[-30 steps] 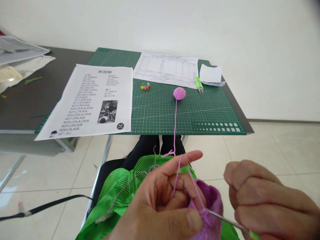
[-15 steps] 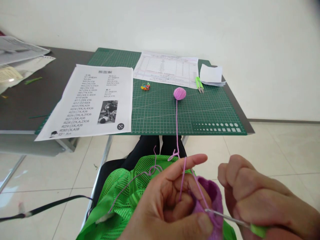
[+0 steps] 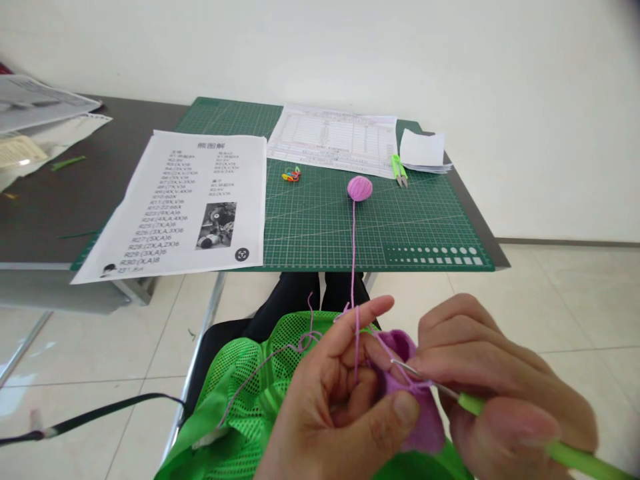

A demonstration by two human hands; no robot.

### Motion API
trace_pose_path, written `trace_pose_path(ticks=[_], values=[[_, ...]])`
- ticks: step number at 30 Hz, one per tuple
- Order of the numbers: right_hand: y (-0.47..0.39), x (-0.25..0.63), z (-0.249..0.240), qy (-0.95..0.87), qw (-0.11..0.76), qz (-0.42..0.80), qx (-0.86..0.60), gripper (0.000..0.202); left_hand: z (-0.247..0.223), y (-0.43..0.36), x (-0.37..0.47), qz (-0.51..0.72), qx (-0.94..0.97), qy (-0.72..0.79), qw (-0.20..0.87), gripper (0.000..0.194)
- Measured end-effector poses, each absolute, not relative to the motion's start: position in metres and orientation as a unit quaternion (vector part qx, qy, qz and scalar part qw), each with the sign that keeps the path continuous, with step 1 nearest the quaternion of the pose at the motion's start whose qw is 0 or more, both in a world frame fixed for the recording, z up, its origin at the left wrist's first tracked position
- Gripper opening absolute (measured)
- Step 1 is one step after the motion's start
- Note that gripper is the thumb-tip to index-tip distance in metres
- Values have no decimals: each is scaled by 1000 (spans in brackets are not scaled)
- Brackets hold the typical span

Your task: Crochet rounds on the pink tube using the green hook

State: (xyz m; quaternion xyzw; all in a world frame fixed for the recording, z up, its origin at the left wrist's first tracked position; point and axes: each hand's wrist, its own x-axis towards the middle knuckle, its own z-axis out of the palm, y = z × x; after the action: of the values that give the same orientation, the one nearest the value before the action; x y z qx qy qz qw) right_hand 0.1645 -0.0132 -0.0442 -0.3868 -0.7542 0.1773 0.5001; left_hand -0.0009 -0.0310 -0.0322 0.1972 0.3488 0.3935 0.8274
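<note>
My left hand (image 3: 345, 400) pinches a purple crocheted piece (image 3: 423, 423) between thumb and fingers, its index finger stretched out with yarn looped over it. In my right hand (image 3: 505, 380) is a crochet hook (image 3: 470, 402) with a green handle and a metal shaft. The hook's tip lies at the piece's upper edge, among the strands by my left fingers. A pink-purple strand of yarn (image 3: 353, 253) runs from my left hand up to a small yarn ball (image 3: 360, 189) on the cutting mat. Part of the piece is hidden behind my fingers.
The green cutting mat (image 3: 310, 227) carries a printed pattern sheet (image 3: 190, 173), a form (image 3: 335, 140), colourful stitch markers (image 3: 291, 175), green thread snips (image 3: 399, 171) and small white papers (image 3: 424, 150). A green mesh garment (image 3: 240, 373) covers my lap, with a loose yarn tail (image 3: 310, 337) on it.
My right hand has moved left, closer to my left hand, and turned so more of the green handle shows. The hook's tip has shifted up and left; the crocheted piece has tilted.
</note>
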Motion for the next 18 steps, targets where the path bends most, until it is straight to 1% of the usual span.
trace_pose_path(ticks=[3, 5, 8, 10, 12, 14, 18], values=[[-15, 164, -49, -725, 522, 228, -387, 45, -29, -33, 1, 416, 143, 383, 812, 48], [-16, 164, -51, -725, 529, 215, -384, 43, -28, -32, 1, 433, 87, 377, 814, 43], [-20, 165, -53, -707, 567, 172, -386, 41, -29, -27, -1, 445, 17, 352, 823, 32], [-24, 168, -53, -715, 551, 159, -401, 41, -30, -23, -3, 432, 8, 353, 830, 22], [-28, 172, -52, -743, 512, 133, -411, 39, -30, -23, -5, 409, 22, 362, 838, 13], [-33, 175, -50, -764, 489, 90, -411, 29, -29, -24, -8, 387, 45, 368, 844, 14], [-38, 177, -45, -748, 501, 28, -435, 11, -31, -31, -14, 357, 87, 397, 841, 24]])
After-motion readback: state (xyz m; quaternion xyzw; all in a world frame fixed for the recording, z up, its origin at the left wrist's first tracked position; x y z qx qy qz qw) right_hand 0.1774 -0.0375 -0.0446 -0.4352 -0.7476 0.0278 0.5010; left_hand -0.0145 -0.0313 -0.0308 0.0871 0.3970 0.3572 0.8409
